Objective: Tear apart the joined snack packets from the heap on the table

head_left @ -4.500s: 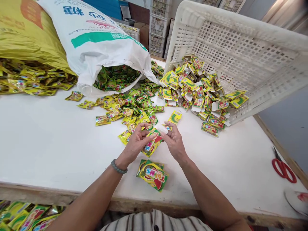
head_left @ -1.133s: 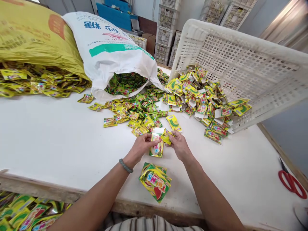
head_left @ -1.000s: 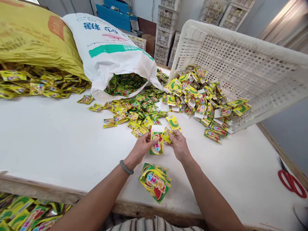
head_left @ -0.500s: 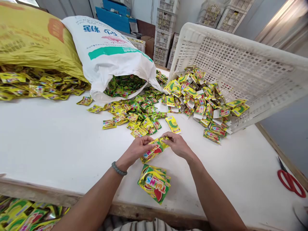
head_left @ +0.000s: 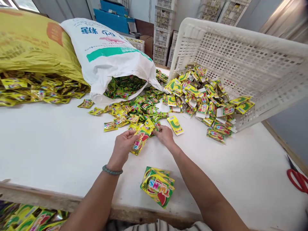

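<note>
My left hand (head_left: 122,147) holds a yellow-green printed pouch (head_left: 139,142) tilted above the white table (head_left: 48,144). Just to its right, my right hand (head_left: 164,134) rests with fingers curled at the near edge of a spread of small green-yellow sachets (head_left: 134,112); whether it grips one I cannot tell. A short stack of filled pouches (head_left: 157,186) lies near the table's front edge, below both hands. One flat yellow pouch (head_left: 175,124) lies just right of my right hand.
A white woven sack (head_left: 108,54) spills sachets at the back. Left of it lies a yellow sack (head_left: 33,48). A tipped white plastic crate (head_left: 240,61) holds a pile of empty pouches (head_left: 204,96). Red scissors (head_left: 298,178) lie at the far right edge.
Both hands moved forward and left toward the loose sachets. The pouch stays in my left hand; my right hand let go of it and reached to the sachet pile.
</note>
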{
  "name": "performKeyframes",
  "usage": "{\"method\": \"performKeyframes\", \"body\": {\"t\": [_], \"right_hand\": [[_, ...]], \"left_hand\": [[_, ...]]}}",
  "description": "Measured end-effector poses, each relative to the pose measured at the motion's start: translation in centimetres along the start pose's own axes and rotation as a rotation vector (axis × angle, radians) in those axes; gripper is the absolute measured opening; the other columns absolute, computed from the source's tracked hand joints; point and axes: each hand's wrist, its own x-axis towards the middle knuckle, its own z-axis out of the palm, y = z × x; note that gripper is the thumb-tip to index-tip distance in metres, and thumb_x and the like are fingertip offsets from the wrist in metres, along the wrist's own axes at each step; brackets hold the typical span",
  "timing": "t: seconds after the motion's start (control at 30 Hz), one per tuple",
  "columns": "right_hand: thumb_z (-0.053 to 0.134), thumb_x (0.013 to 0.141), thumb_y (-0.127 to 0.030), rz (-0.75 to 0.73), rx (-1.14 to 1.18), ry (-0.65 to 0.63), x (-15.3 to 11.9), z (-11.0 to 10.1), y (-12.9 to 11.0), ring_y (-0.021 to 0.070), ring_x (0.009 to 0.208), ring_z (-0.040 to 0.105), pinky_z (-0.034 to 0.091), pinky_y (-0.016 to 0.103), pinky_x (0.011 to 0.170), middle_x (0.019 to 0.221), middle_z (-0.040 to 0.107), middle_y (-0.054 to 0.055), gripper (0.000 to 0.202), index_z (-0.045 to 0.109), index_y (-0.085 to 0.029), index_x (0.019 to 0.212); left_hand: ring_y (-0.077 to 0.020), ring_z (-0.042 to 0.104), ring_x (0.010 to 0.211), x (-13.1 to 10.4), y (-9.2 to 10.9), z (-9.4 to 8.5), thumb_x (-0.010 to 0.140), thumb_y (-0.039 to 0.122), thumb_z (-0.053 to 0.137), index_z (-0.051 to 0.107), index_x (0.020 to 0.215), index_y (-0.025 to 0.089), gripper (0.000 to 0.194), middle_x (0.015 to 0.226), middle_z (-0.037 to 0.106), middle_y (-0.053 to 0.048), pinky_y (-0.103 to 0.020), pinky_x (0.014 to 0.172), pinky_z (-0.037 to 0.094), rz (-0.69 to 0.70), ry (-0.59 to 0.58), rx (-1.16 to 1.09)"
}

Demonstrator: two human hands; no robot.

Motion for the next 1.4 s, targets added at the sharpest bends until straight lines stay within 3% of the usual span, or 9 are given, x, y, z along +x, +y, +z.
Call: {"method": "performKeyframes", "body": {"t": [0.17,0.3,0.53,0.73,0.87,1.03,1.13,1.23,1.4], "right_hand": [[0.077,0.060,-0.047,0.099,0.590,0.014,-1.9,-3.4,2.2,0.0150,0.056,0.058,0.037,0.025,0.053,0.051,0.049,-0.007,0.041,0.043,-0.022,0.061],[0.082,0.057,-0.046,0.107,0.828,0.085,-4.7,-5.9,2.3,0.0148,0.057,0.062,0.039,0.024,0.052,0.055,0.054,-0.006,0.043,0.047,-0.021,0.068],[0.084,0.056,-0.044,0.046,0.776,-0.072,-5.9,-5.4,2.0,0.0103,0.047,0.051,0.035,0.025,0.050,0.051,0.049,-0.009,0.043,0.048,-0.022,0.069],[0.083,0.055,-0.044,0.078,0.782,-0.300,-5.8,-6.7,2.9,0.0082,0.044,0.043,0.032,0.025,0.050,0.050,0.050,-0.010,0.044,0.055,-0.021,0.079],[0.082,0.057,-0.045,0.091,0.754,-0.328,-5.9,-7.4,3.0,0.0088,0.046,0.044,0.032,0.024,0.052,0.047,0.048,-0.011,0.046,0.056,-0.020,0.085],[0.078,0.060,-0.050,0.056,0.734,-0.242,-5.8,-7.2,2.6,0.0112,0.059,0.051,0.039,0.025,0.058,0.065,0.060,-0.003,0.043,0.058,-0.019,0.082],[0.075,0.066,-0.048,-0.038,0.695,-0.117,-5.7,-6.8,2.4,0.0126,0.070,0.053,0.044,0.025,0.064,0.079,0.061,0.000,0.041,0.063,-0.020,0.094],[0.075,0.067,-0.041,-0.119,0.539,-0.053,-5.7,-6.9,2.5,0.0116,0.066,0.048,0.041,0.025,0.062,0.078,0.058,-0.001,0.042,0.067,-0.021,0.103],[0.078,0.062,-0.042,-0.072,0.552,-0.006,-5.6,-7.7,2.8,0.0116,0.058,0.046,0.038,0.026,0.056,0.064,0.056,-0.003,0.029,0.064,-0.019,0.073]], "left_hand": [[-0.0147,0.061,0.052,-0.4,-0.6,0.3,0.050,0.043,0.086,0.064,0.084,0.014,0.050,0.062,0.069,0.000,-0.023,0.047,0.042,-0.007,-0.114,0.195],[-0.0165,0.063,0.057,-1.0,-1.1,1.0,0.053,0.048,0.084,0.065,0.084,0.014,0.050,0.068,0.072,-0.003,-0.024,0.049,0.043,-0.026,-0.282,0.264],[-0.0175,0.066,0.063,-1.2,-1.3,1.6,0.054,0.049,0.085,0.065,0.088,0.015,0.052,0.076,0.075,-0.005,-0.027,0.056,0.050,-0.024,-0.360,0.163],[-0.0168,0.067,0.067,-1.4,-1.1,2.1,0.054,0.048,0.086,0.067,0.086,0.015,0.050,0.075,0.075,-0.004,-0.025,0.060,0.050,-0.039,-0.425,0.175],[-0.0164,0.067,0.067,-1.5,-1.2,2.3,0.053,0.048,0.086,0.066,0.088,0.015,0.052,0.077,0.075,-0.004,-0.025,0.059,0.051,-0.033,-0.419,0.182],[-0.0187,0.067,0.067,-1.7,-1.0,2.3,0.053,0.051,0.086,0.067,0.089,0.015,0.054,0.079,0.075,-0.006,-0.027,0.058,0.052,-0.036,-0.439,0.186],[-0.0185,0.067,0.067,-1.8,-1.0,2.4,0.054,0.050,0.085,0.067,0.087,0.015,0.052,0.077,0.075,-0.006,-0.026,0.059,0.052,-0.032,-0.467,0.190],[-0.0154,0.064,0.059,-1.8,-1.3,2.4,0.058,0.049,0.084,0.067,0.086,0.015,0.048,0.074,0.074,-0.005,-0.023,0.052,0.047,-0.025,-0.488,0.205],[-0.0147,0.063,0.054,-1.6,-1.7,2.3,0.060,0.048,0.083,0.066,0.085,0.015,0.044,0.070,0.074,-0.005,-0.022,0.047,0.045,-0.051,-0.467,0.216]]}}
